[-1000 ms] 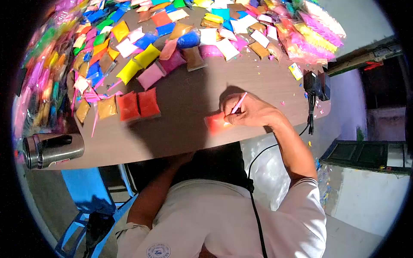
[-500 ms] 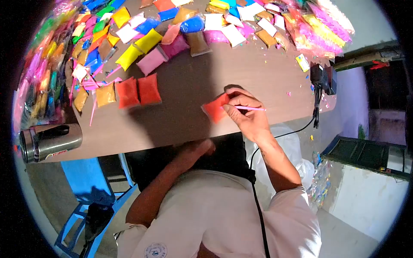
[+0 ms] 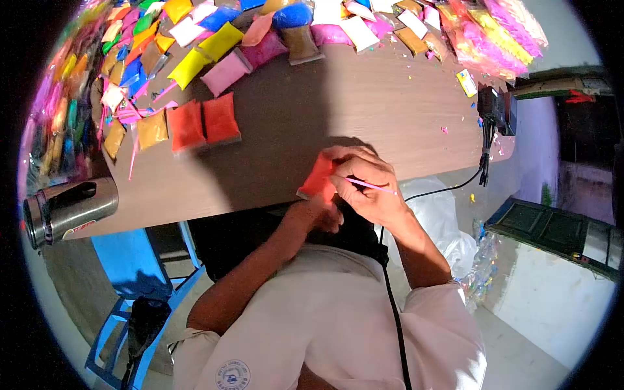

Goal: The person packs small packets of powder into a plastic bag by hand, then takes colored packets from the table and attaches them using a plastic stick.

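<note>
Near the table's front edge, my right hand (image 3: pixel 370 185) pinches a small red packet (image 3: pixel 318 179) with clear sealed edges. A thin pink stick (image 3: pixel 367 185) is also held in that hand, pointing out to the right. My left hand (image 3: pixel 320 213) has its fingers curled at the packet's lower end and appears to grip it there; part of the contact is hidden. Two more red packets, one (image 3: pixel 186 127) beside the other (image 3: pixel 221 119), lie to the left, with a tan packet (image 3: pixel 153 130) next to them.
Many coloured packets, such as a yellow packet (image 3: pixel 190 67) and a pink packet (image 3: pixel 226 73), cover the far side. Bundled bags (image 3: pixel 491 36) lie far right. A steel flask (image 3: pixel 81 205) lies at the left edge. A black adapter (image 3: pixel 492 110) with cables sits right. A blue chair (image 3: pixel 130 263) stands below.
My left hand has risen from below the table edge to the packet's lower end. My right hand has brought the red packet slightly nearer and turned it more upright.
</note>
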`<state>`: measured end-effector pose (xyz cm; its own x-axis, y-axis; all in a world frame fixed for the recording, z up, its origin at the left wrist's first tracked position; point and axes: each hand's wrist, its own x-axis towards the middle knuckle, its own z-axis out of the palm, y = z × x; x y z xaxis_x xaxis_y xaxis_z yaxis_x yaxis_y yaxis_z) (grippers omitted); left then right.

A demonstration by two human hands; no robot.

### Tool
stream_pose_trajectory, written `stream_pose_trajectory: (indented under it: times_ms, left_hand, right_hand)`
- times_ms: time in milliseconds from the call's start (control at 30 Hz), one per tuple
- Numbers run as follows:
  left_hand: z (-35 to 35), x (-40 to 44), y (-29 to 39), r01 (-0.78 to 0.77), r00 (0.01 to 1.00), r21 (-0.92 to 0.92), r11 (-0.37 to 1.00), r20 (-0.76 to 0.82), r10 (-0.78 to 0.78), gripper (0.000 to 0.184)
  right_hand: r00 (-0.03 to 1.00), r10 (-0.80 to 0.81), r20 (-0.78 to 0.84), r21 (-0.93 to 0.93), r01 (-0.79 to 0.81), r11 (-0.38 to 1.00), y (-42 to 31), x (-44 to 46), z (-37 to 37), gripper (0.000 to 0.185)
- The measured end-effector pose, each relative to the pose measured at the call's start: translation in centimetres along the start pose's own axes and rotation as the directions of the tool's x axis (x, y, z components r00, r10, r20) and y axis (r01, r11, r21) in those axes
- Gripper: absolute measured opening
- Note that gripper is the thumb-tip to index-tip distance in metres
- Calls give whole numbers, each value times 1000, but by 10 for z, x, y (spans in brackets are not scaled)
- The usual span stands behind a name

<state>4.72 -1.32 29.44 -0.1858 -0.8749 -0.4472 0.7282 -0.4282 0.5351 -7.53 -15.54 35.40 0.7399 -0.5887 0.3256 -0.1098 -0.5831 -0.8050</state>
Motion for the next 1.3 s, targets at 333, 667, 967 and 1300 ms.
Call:
stream_pose_trajectory:
  times_ms: [333, 667, 967, 1300]
  left_hand:
    - [12, 12, -5, -289, 953, 424, 859, 38, 302, 40]
    - [13, 13, -7, -225, 961, 483, 846, -35, 275, 36]
    - [17, 13, -2, -287, 946, 466, 837, 1, 324, 37]
    - [26, 6, 13, -177, 959, 600, 780, -73, 274, 64]
  right_hand:
    - [990, 14, -141, -214, -44, 976, -16, -11, -10, 11]
    - [986, 87, -144, -176, -112, 978, -5, -7, -1, 12]
    - [997, -34, 70, -153, 45, 987, -30, 15, -9, 11]
    - [990, 138, 35, -188, -129, 974, -11, 18, -2, 15]
